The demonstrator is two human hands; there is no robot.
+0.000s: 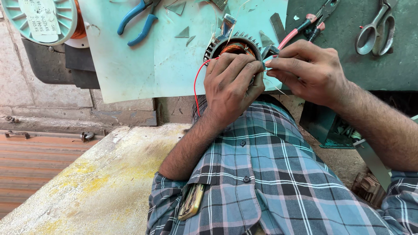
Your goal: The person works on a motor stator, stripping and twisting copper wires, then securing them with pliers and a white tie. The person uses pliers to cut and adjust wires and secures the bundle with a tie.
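Note:
A round finned motor stator (237, 45) with copper windings rests at the near edge of a pale green sheet (143, 61). My left hand (233, 85) is wrapped over its front and grips it. My right hand (307, 69) pinches a thin wire (278, 90) at the stator's right side, fingertips touching my left fingers. A red wire (197, 85) loops out from under my left hand and hangs down past the sheet's edge.
Blue-handled pliers (137, 21) lie on the sheet at the back. Red-handled pliers (305, 24) and metal scissors (375, 30) lie on the dark green bench to the right. A spool of copper wire (43, 19) sits far left. Paper scraps litter the sheet. A stained ledge is below.

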